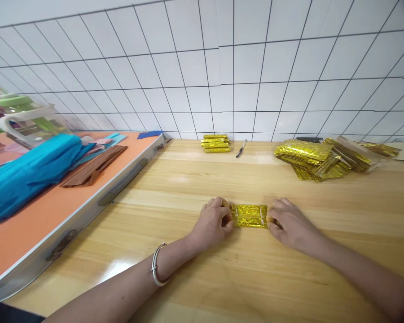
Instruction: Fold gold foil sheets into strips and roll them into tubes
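Note:
A shiny gold foil packet (249, 216) lies flat on the wooden table, stretched between my two hands. My left hand (216, 220), with a silver bangle (156, 264) on its wrist, is closed on the packet's left end. At the right end, my right hand (284, 224) grips it with curled fingers. The fingertips of both hands are partly hidden. Pale slits or strips show near each end of the foil. Farther back, a small stack of folded gold foil pieces (216, 143) rests by the wall.
A pen (241, 148) lies near the tiled wall (249, 67). Piled gold foil packets (309, 157) sit at the back right. On the left, an orange-topped case (134, 150) carries blue fabric (30, 170), brown fabric (94, 166) and a clear jug (37, 119) with a green lid.

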`<action>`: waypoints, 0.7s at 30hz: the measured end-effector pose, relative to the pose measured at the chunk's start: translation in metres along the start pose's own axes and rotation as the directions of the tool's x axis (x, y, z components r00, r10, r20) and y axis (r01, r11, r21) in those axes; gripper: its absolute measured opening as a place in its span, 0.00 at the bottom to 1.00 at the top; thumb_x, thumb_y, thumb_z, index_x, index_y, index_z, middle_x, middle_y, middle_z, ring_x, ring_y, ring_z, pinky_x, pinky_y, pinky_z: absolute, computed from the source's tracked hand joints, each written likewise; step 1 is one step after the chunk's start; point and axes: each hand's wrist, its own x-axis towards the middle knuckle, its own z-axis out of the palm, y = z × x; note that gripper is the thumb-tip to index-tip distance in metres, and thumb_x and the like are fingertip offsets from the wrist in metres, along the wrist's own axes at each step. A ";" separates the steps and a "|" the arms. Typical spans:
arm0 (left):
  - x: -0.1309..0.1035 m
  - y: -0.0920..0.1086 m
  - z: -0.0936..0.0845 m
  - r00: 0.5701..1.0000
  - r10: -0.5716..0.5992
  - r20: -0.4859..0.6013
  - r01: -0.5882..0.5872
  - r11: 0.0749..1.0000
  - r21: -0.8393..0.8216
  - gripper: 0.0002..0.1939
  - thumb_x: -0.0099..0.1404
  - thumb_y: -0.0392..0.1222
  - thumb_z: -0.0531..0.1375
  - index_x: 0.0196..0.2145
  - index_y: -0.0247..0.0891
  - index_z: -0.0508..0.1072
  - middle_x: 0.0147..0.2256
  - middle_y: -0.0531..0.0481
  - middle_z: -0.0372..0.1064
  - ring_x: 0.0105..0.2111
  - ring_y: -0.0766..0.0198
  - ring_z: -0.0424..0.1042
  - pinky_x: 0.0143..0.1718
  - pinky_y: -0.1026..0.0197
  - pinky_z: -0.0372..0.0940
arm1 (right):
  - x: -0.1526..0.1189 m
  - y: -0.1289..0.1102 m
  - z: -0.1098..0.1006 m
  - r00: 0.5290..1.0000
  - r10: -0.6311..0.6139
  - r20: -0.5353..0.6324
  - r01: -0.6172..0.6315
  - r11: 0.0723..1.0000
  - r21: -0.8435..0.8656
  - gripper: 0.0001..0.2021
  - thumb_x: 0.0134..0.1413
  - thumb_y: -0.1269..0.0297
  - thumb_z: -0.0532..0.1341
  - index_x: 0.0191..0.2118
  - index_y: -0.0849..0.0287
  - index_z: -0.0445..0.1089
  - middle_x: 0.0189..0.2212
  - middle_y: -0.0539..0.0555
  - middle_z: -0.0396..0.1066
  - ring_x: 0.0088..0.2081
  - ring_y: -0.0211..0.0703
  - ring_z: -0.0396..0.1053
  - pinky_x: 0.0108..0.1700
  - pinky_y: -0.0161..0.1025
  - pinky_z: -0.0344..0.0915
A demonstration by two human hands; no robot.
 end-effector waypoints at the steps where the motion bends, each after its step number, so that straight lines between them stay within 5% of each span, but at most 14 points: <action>1: 0.000 -0.001 0.001 1.000 0.000 -0.008 0.000 1.000 0.010 0.04 0.53 0.32 0.57 0.22 0.38 0.66 0.32 0.50 0.62 0.36 0.61 0.63 0.39 0.58 0.60 | 0.001 0.000 -0.001 1.000 -0.010 0.009 0.010 1.000 -0.013 0.06 0.46 0.73 0.56 0.23 0.57 0.65 0.27 0.54 0.64 0.34 0.45 0.59 0.34 0.39 0.56; 21: -0.004 -0.004 -0.003 0.999 0.043 0.013 -0.044 0.999 0.030 0.02 0.56 0.35 0.58 0.26 0.38 0.66 0.34 0.49 0.63 0.36 0.60 0.62 0.39 0.58 0.60 | 0.008 0.011 -0.005 0.990 -0.106 0.093 0.109 0.994 -0.021 0.07 0.48 0.71 0.56 0.23 0.57 0.66 0.26 0.52 0.66 0.33 0.43 0.62 0.38 0.39 0.57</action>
